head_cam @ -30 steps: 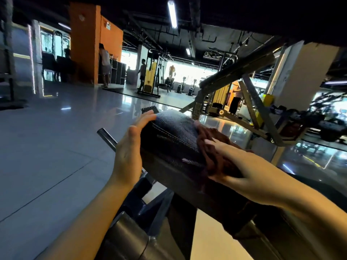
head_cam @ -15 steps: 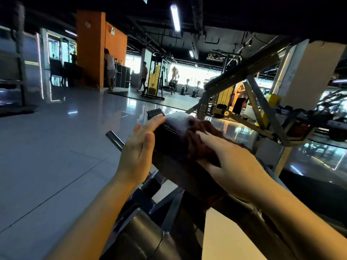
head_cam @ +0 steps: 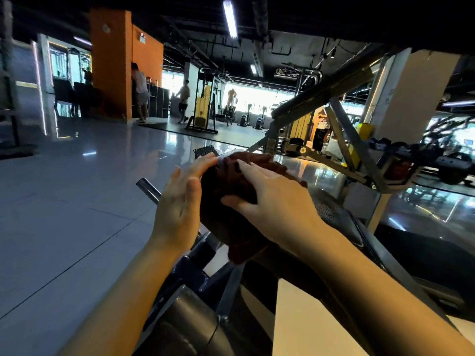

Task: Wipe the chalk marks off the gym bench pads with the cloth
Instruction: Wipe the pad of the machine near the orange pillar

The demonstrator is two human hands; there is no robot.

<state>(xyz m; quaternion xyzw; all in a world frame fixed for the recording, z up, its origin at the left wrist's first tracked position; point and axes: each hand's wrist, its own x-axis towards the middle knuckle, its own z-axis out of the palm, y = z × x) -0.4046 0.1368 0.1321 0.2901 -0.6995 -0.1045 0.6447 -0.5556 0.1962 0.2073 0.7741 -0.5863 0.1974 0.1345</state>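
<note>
Step in hand: wiping of the far end of the bench pad, judged to be mid-stroke. The right hand lies flat, fingers extended, pressing the dark reddish-brown cloth against the top of the pad near its end. The left hand is open, fingers straight, its palm laid against the pad's left side and its fingertips reaching the upper edge; this reads as a steadying hold, not a grip.

Location of the task item: the cloth sits on the pad under the right hand, with a portion hanging down over the near-left edge below the palm.

Next move, as judged: carry the cloth onward with steady downward pressure over the unwiped stretch, the left hand bracing the pad.

Not determinable: no chalk marks can be made out; the pad is dark, in shadow, and largely covered by both hands and the cloth. The pad's nearer length is cut off behind the right forearm. The frame beneath is dim and only partly seen. How much of the pad is clean cannot be told.
</note>
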